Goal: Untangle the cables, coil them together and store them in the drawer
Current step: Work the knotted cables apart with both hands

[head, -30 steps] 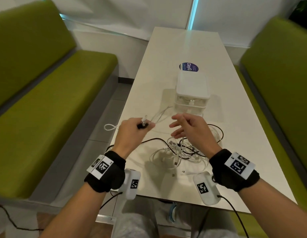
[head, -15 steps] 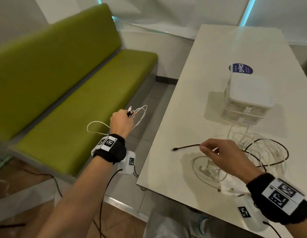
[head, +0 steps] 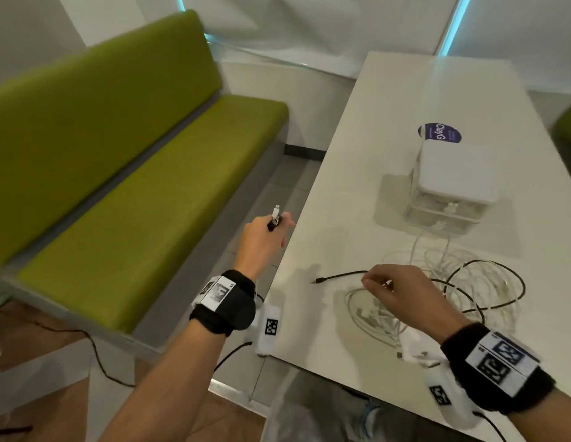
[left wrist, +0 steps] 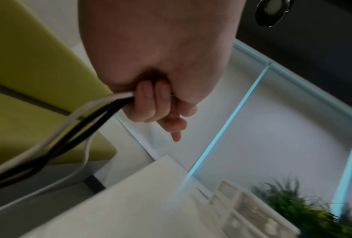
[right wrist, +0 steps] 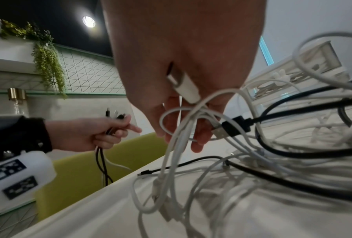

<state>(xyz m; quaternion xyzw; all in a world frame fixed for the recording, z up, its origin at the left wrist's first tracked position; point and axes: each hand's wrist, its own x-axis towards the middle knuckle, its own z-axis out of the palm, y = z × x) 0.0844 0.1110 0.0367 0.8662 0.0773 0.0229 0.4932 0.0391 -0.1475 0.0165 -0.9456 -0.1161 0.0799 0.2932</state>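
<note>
Left hand: the left hand (head: 262,242) is fisted round a gathered bunch of thin black and white cable ends (right wrist: 114,115), whose plugs stick up past the knuckles; it is held out over the gap beside the counter, away from the pile.
Held strands: the black and white cords (left wrist: 73,128) drop from the underside of that fist and trail down, then back toward the counter edge.
Right hand: the right hand (head: 402,293) hovers low over the near-left part of the pile, fingers (right wrist: 199,140) curled loosely among white loops; a white flat plug (right wrist: 183,87) lies against the palm, but I cannot tell if it is truly gripped.
Tangle: the heap of white and black cables (head: 443,291) lies on the white counter (head: 357,173), directly under and to the right of the right hand.
Free black end: a thin black cable tip (head: 319,280) lies flat, pointing left from the pile toward the left hand.
Drawer unit: the small white plastic drawer box (head: 453,186) stands just beyond the pile, a white lead running to it.
Key relation: the pile sits right of the left hand, so the right hand is nearer; pulling leftward likely draws strands out lengthwise.
</note>
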